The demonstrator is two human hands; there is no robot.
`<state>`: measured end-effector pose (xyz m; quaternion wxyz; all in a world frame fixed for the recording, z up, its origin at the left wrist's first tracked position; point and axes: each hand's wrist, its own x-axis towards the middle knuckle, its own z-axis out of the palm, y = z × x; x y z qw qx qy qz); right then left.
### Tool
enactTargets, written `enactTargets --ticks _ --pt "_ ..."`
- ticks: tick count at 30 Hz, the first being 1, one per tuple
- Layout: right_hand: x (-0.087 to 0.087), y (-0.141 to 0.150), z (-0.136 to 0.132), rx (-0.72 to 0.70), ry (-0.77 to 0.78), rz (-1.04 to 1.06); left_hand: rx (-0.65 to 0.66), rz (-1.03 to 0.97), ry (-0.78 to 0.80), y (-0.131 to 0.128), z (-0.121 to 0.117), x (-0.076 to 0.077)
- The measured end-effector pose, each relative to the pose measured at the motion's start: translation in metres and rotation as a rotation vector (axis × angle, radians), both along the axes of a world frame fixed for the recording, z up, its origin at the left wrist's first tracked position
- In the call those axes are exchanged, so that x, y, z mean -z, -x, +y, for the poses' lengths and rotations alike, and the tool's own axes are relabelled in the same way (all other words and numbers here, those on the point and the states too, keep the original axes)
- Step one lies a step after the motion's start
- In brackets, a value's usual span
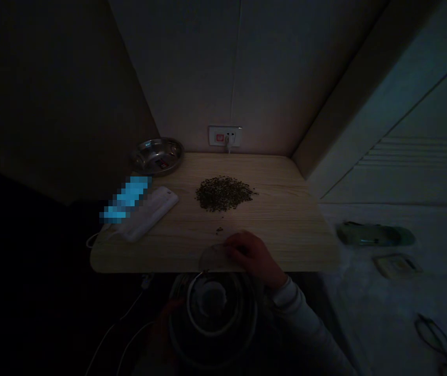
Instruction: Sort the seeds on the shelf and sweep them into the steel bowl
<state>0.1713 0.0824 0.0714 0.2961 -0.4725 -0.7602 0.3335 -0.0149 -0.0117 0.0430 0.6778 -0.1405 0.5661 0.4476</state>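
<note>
The scene is very dark. A heap of small dark grains [223,193] lies in the middle of a small wooden table [286,235]. A few loose grains [219,229] sit nearer the front edge. My right hand [253,256] rests at that edge, fingers curled and pressed together, next to a pale round patch [212,256]. What the fingers hold, if anything, is hidden. Just below the edge a round metal bowl [213,313] is held up. My left hand [167,318] shows dimly at the bowl's left rim.
A steel plate [156,155] stands at the table's back left, with a glowing phone [127,200] and a white flat device [151,213] in front. A wall socket [224,136] has a plug in it. Cables [129,324] hang lower left. A sandal [376,234] and glasses [435,337] lie at right.
</note>
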Motion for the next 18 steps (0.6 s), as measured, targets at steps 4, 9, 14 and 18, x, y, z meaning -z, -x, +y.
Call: enactTargets --ticks 4,9,14,18 --pt "0.001 -0.001 0.0 -0.008 0.014 0.018 0.032 0.126 0.029 0.001 -0.01 0.012" --pt "0.0 -0.001 0.0 -0.017 0.014 0.018 0.039 0.211 0.033 -0.002 -0.009 0.008" --pt "0.0 -0.001 0.0 -0.017 0.007 -0.001 0.092 0.123 0.076 -0.011 -0.003 -0.005" --pt "-0.001 0.0 0.0 -0.035 0.005 0.001 0.066 0.142 0.03 -0.009 -0.006 -0.002"
